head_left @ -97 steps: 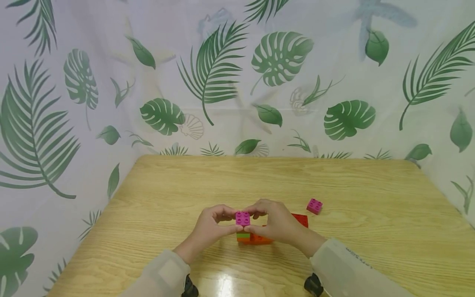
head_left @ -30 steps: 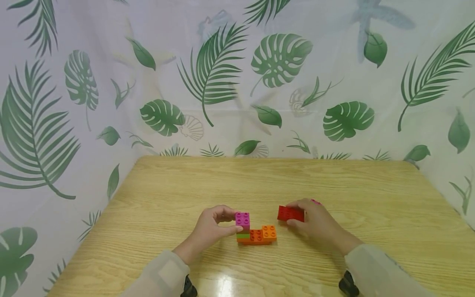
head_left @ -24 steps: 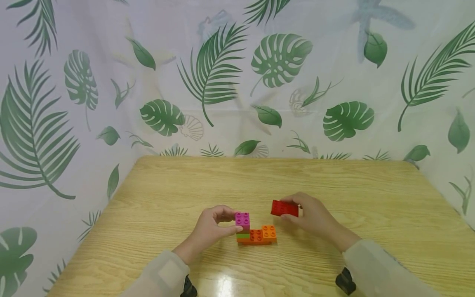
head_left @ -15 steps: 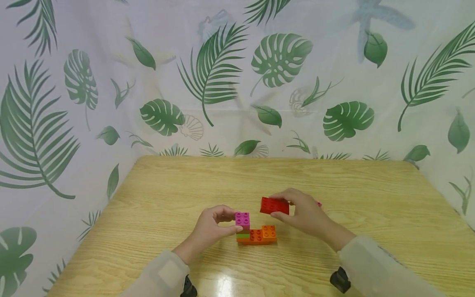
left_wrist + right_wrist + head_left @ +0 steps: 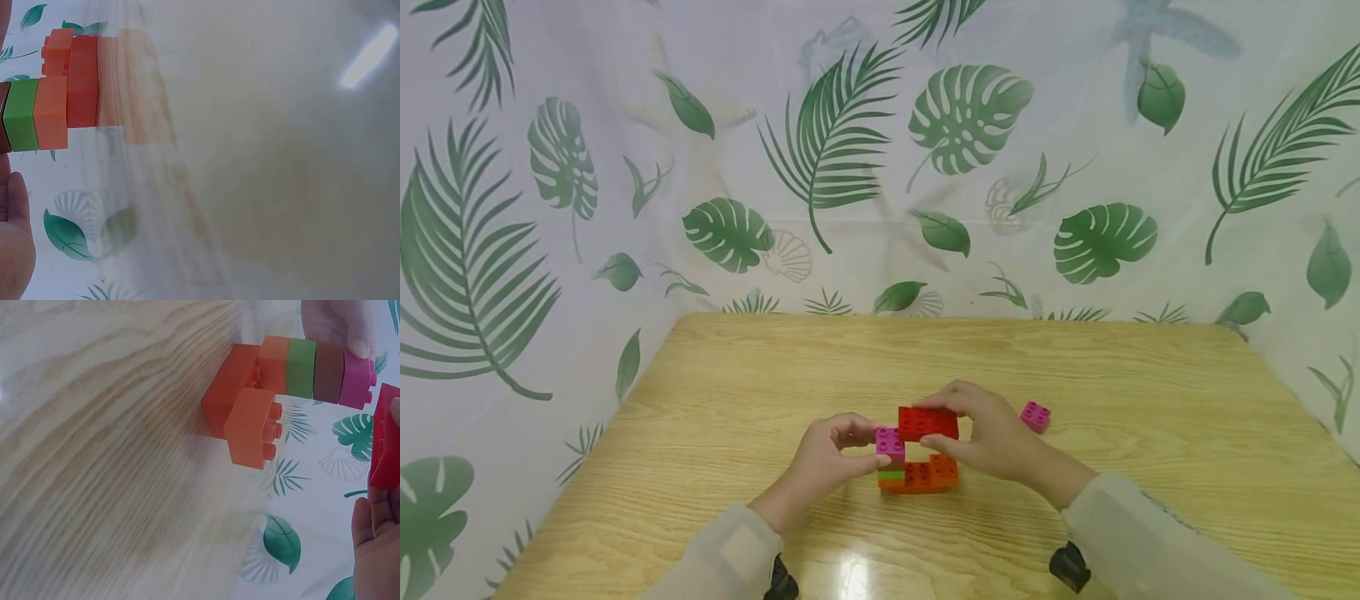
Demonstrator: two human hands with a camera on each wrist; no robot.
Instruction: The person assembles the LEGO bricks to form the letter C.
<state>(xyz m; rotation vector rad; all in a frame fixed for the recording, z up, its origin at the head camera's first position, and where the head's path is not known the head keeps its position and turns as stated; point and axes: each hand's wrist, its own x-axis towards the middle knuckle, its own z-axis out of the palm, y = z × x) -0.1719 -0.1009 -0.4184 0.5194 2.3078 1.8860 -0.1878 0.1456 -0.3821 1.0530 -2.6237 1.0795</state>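
Note:
My left hand (image 5: 823, 457) pinches the magenta building brick (image 5: 891, 440) at the top of a small tower. Below it come a brown brick (image 5: 329, 372), a green brick (image 5: 300, 367) and an orange brick (image 5: 273, 362). These stand on one end of a longer orange-red base brick (image 5: 226, 387), whose other end bears a second orange brick (image 5: 250, 428). My right hand (image 5: 992, 433) holds a red brick (image 5: 917, 424) by its long sides, thumb in front. The red brick hangs level with the tower's top, its left end right at the magenta brick.
A loose magenta brick (image 5: 1036, 416) lies on the wooden table (image 5: 775, 367), behind and right of my right hand. A leaf-patterned cloth (image 5: 865, 192) rises behind the table's far edge and along its sides.
My right hand has let go of the tower's top brick, picked up the red brick from the table and carried it left to the tower. The left hand has stayed in place.

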